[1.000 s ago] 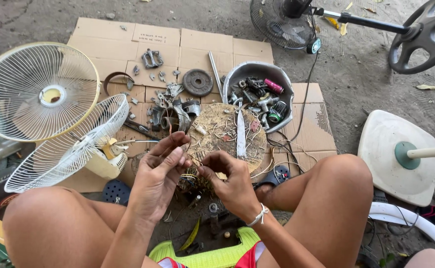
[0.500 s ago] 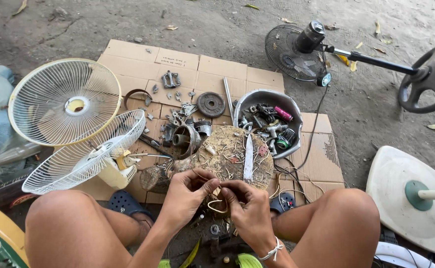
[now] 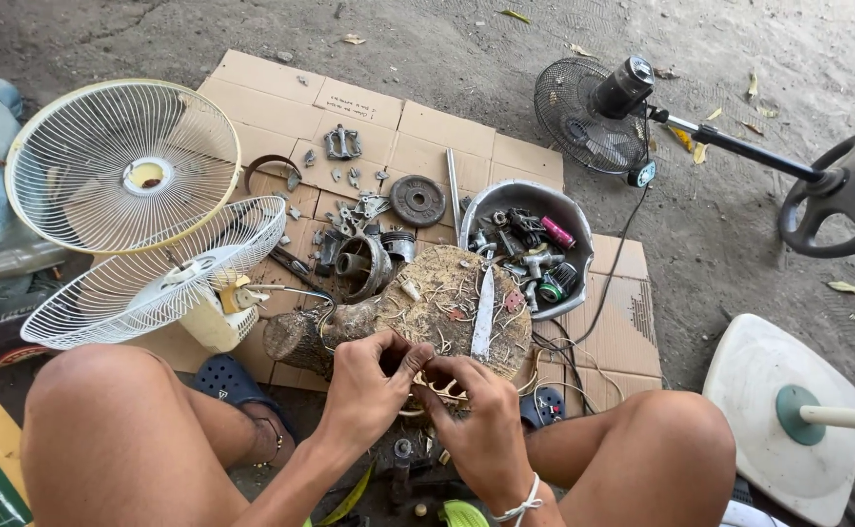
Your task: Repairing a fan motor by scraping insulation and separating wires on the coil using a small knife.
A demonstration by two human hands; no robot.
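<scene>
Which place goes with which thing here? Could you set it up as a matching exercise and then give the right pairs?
Things:
1. knife
2. grey bowl
3. black fan
4. white fan guards

Places:
A. on bare ground, upper right
B. left side, at the cardboard's edge
C. lying on the log stump
D. on the cardboard, full of small parts

Pairs: 1-C, 2-D, 3-A, 4-B

I see my left hand (image 3: 367, 390) and right hand (image 3: 481, 422) pinching a copper wire coil (image 3: 439, 388), log stump (image 3: 447, 307) just beyond.
</scene>
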